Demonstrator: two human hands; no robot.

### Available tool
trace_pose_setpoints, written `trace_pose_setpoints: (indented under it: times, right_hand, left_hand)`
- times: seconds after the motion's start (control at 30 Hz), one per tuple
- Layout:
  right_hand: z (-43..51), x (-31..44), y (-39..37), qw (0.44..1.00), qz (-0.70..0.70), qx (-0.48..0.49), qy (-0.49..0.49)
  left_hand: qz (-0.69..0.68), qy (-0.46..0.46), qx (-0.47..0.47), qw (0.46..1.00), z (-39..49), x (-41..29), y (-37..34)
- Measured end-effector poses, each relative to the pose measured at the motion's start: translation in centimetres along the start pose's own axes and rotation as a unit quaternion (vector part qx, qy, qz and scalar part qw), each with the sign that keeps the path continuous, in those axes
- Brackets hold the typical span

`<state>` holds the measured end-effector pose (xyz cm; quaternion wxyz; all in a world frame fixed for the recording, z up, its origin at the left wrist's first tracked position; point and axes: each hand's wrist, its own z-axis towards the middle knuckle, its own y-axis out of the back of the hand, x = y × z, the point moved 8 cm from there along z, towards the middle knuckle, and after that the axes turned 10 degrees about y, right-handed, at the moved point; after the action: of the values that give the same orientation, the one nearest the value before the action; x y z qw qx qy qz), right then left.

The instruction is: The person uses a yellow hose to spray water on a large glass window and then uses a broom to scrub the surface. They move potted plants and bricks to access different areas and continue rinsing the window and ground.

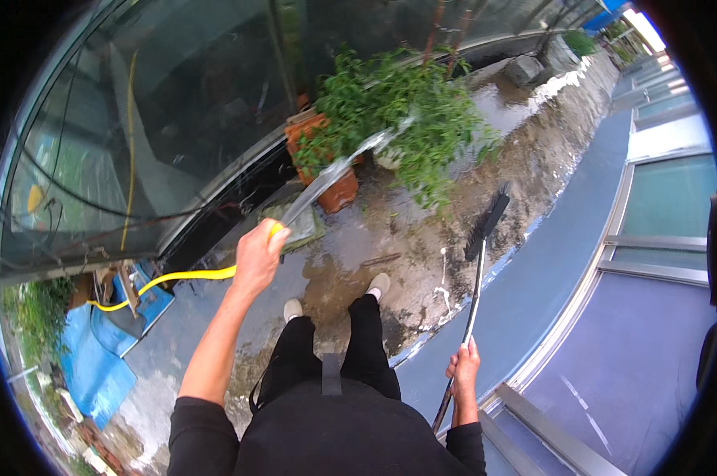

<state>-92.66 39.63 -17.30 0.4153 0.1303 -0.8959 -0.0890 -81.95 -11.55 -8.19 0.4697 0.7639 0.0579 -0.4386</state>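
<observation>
My left hand [258, 256] grips the end of a yellow hose [191, 274], which trails away to the left. A stream of water [334, 172] shoots from it, up and to the right, into a leafy green plant [388, 107]. In my right hand [466, 364] is the pole of a long-handled brush [475, 297]. Its black bristled head [488, 221] is by the concrete ground near the blue-grey wall base, right of the plant; whether the bristles touch is unclear. Part of the plant hides its terracotta pot [337, 189].
Wet, stained concrete [358, 244] lies around my feet. Dark glass panels [215, 89] run along the left. A blue-grey wall base [513, 256] and framed windows [662, 196] line the right. Blue sheets [99, 363] lie at lower left. A flat slab [302, 226] sits beside the pot.
</observation>
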Motion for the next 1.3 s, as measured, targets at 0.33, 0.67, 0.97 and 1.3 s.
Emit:
trace_pose_setpoints:
  times: [0.33,0.67,0.97,1.3]
  right_hand:
    - [-7.5,-8.9,-3.8,0.991,-0.087,0.085,-0.061]
    - [-3.4,-14.7,-8.4,0.964,-0.168,0.202,-0.037]
    - [4.7,-21.8,-14.8,0.930,-0.253,0.246,0.103]
    - [16.1,-17.6,-19.7,0.801,-0.560,0.162,0.137]
  left_hand:
    - [-0.080,0.132,0.110,0.982,-3.9,11.7,-0.2]
    - [0.207,0.063,0.121,0.969,-6.5,23.0,-7.6]
    - [0.238,0.205,0.178,0.933,-1.5,27.7,-14.7]
    - [0.229,0.131,0.253,0.931,3.1,30.4,-22.2]
